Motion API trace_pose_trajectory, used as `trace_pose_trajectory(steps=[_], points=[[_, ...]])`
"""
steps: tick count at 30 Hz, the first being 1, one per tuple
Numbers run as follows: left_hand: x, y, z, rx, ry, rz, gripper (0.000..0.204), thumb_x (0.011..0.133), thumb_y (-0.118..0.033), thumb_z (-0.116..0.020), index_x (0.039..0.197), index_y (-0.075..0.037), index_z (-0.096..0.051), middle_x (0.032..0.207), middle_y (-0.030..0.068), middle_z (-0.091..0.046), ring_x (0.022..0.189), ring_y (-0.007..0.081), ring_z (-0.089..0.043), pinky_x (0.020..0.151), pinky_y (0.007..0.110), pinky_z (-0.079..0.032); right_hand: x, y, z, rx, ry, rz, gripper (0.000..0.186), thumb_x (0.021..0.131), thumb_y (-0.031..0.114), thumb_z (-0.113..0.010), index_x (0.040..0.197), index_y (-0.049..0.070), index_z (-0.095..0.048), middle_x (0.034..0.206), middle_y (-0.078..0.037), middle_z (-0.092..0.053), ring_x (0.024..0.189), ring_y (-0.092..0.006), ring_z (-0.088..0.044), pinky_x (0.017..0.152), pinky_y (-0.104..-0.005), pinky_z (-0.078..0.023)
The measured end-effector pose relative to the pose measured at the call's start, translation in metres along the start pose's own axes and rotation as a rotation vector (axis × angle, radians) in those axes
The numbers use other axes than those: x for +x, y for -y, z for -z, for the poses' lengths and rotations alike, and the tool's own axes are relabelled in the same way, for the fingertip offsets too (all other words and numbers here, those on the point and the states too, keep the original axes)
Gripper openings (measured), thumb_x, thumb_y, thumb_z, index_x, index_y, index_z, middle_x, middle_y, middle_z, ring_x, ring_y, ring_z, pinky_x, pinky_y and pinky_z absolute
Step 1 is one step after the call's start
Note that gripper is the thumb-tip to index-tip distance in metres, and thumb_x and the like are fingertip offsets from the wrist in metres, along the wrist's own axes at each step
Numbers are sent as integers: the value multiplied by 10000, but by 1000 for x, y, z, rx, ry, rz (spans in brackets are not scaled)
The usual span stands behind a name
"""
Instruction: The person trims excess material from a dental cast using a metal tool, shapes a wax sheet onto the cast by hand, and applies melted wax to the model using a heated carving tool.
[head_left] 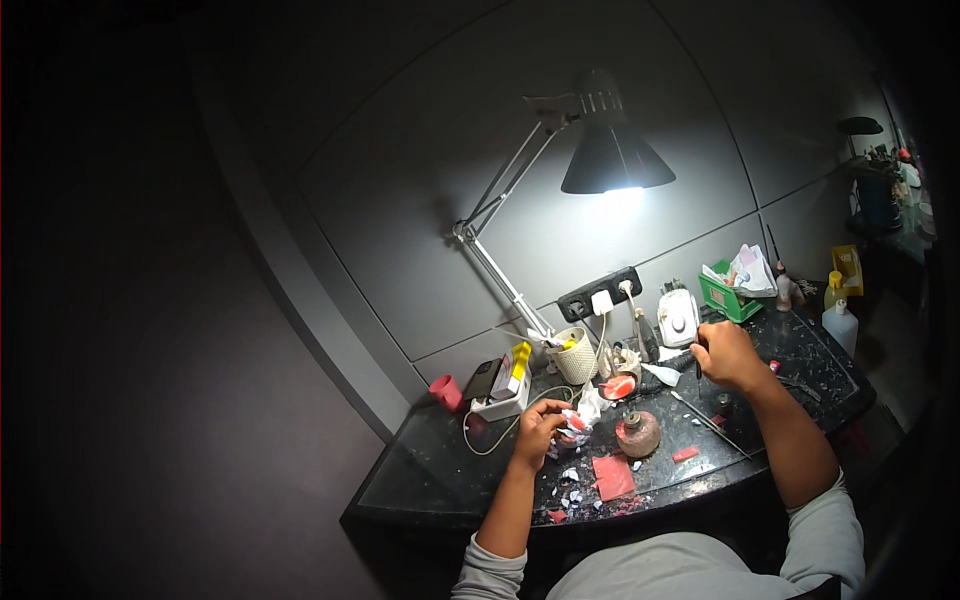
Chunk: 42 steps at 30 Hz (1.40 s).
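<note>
My left hand (540, 432) is closed round a small white piece with red-pink material on it (574, 422), which looks like a dental model with wax. My right hand (732, 356) is raised over the table's right half, its fingers pinching a thin dark tool (699, 371) that points down; its tip is too small to make out. Between the hands stands a round glass burner bottle (637, 436) with a reddish neck. In front of it lies a square pink wax sheet (613, 477). A smaller pink wax strip (685, 454) lies to its right.
A long thin metal tool (712, 426) lies across the dark table (420, 480). Behind are a second red-and-white piece (618, 387), a cream pen basket (574, 357), a white device (679, 318) and a green box (730, 294). A desk lamp (618, 160) shines from above. White crumbs litter the front.
</note>
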<state>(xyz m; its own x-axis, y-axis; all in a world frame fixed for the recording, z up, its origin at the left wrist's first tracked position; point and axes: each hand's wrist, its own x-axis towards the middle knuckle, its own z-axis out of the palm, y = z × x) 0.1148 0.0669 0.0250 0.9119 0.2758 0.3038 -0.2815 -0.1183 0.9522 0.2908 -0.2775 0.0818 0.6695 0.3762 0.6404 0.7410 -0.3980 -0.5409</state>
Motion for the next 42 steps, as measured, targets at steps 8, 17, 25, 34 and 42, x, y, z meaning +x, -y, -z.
trace_pose_trajectory(steps=[8,17,25,34,42], points=[[-2,2,-2,9,-30,39,203,917,-14,-564,1092,33,-656,950,113,-711,745,126,-686,589,260,-616,-1,-1,-6,-163,112,44,237,869,247,-694,919,15,-704,872,-218,-714,864,-407,-694,799,-493,-544],[5,6,-2,-23,-31,14,209,915,0,-564,1105,53,-632,956,177,-721,746,185,-723,603,316,-648,3,7,2,126,-265,170,165,877,168,-659,845,6,-651,772,-174,-678,748,-368,-680,683,-445,-531],[-7,-5,-4,-15,-60,-22,202,892,5,-561,1069,66,-636,897,172,-726,703,184,-724,554,292,-632,10,-6,3,22,-179,63,223,880,204,-684,830,-10,-644,784,-227,-680,771,-437,-671,673,-472,-526],[-7,-7,-8,-67,-32,-6,201,897,-21,-534,1061,12,-645,951,133,-725,771,149,-703,649,257,-580,4,13,-2,701,-131,39,115,975,115,-644,955,7,-679,815,-52,-723,722,-122,-687,593,-257,-534],[-6,-20,-9,-161,14,27,280,971,-32,-476,1207,5,-622,1034,169,-739,793,166,-726,630,274,-591,0,29,-21,762,162,42,159,987,127,-650,1015,-30,-654,876,-109,-733,769,-129,-699,580,-244,-537]])
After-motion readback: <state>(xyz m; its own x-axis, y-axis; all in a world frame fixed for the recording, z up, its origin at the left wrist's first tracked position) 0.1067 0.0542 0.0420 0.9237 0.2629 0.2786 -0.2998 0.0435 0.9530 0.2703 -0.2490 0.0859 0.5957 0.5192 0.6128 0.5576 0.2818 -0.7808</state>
